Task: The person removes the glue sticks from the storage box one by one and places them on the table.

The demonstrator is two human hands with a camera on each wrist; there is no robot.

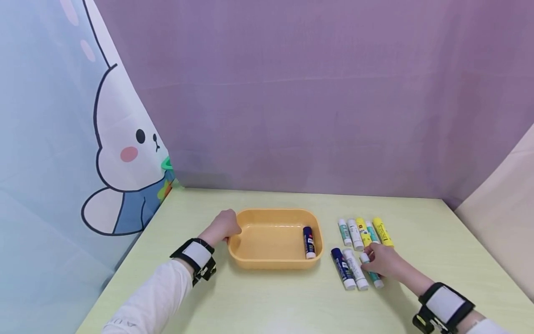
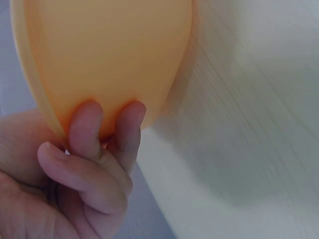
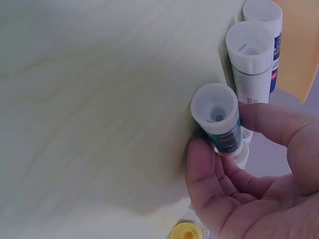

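Observation:
My left hand (image 1: 225, 225) grips the left end of an orange plastic tray (image 1: 273, 264); in the left wrist view its fingers (image 2: 84, 130) curl against the outer wall, under the rim. A dark blue glue stick (image 1: 309, 243) lies inside the tray at the right end. To the right of the tray, my right hand (image 1: 384, 260) pinches a teal-and-white glue stick (image 3: 224, 132) between thumb and fingers. Beside it lie a white glue stick (image 1: 355, 270) and another dark blue glue stick (image 1: 343, 269). Whether the pinched stick touches the table I cannot tell.
Behind the right hand lies a back row: teal-and-white glue sticks (image 1: 344, 233), a white one (image 1: 355, 235) and yellow ones (image 1: 382, 232). All rest on a pale wood-grain table (image 1: 267, 301). A purple curtain (image 1: 308, 102) stands along the back edge, a rabbit-print cloth (image 1: 125, 139) at left.

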